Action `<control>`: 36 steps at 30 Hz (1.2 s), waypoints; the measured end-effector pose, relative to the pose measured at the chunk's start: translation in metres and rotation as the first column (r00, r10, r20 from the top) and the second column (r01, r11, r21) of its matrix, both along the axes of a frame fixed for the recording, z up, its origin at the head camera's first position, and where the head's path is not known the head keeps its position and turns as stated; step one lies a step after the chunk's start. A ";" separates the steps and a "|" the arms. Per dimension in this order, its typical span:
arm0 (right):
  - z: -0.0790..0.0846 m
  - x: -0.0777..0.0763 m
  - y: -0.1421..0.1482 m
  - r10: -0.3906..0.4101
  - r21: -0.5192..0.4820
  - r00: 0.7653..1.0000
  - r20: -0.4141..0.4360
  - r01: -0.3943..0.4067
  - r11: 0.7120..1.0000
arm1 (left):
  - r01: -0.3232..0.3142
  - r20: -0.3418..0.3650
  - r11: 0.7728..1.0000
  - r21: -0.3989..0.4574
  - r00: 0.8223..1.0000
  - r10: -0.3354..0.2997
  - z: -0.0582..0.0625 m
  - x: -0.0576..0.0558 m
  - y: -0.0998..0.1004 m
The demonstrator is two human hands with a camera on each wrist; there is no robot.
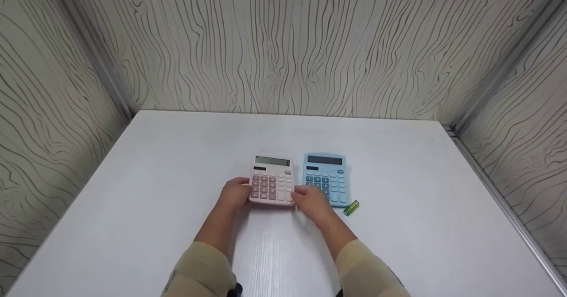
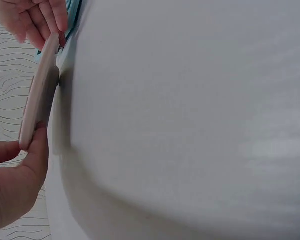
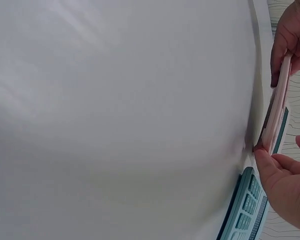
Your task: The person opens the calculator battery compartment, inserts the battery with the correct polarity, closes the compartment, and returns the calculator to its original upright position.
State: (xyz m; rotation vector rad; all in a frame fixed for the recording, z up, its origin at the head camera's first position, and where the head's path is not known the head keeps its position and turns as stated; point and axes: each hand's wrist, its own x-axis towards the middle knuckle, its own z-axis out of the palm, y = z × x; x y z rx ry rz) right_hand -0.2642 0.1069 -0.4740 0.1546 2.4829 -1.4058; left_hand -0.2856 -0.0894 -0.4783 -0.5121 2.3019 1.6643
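Note:
A pink calculator (image 1: 271,181) is held between both hands near the middle of the table, its screen at the far end. My left hand (image 1: 235,193) pinches its left edge, with thumb and fingers on opposite faces in the left wrist view. My right hand (image 1: 311,202) grips the lower right corner of the pink calculator (image 3: 276,110). From the side, the pink calculator (image 2: 39,95) stands tilted over the tabletop, a shadow beneath it. Just right of it lies a blue calculator (image 1: 325,177), its lower left keys partly covered by my right hand.
A small green battery (image 1: 351,208) lies by the lower right corner of the blue calculator. The white table (image 1: 133,190) extends to both sides, and wood-grain patterned panels (image 1: 274,44) rise behind it and at its left and right.

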 end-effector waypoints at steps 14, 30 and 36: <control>0.018 -0.003 0.009 -0.118 -0.088 0.991 -0.069 0.112 0.990 | -0.062 -0.084 0.951 0.304 0.992 0.091 0.019 0.004 0.009; 0.027 -0.005 0.043 -0.198 -0.240 0.978 -0.059 0.179 0.954 | 0.042 -0.139 0.927 0.373 0.990 0.012 0.037 0.027 0.031; 0.027 0.001 0.050 -0.219 -0.221 0.975 -0.027 0.208 0.953 | 0.104 -0.220 0.955 0.278 0.975 -0.042 0.037 0.038 0.050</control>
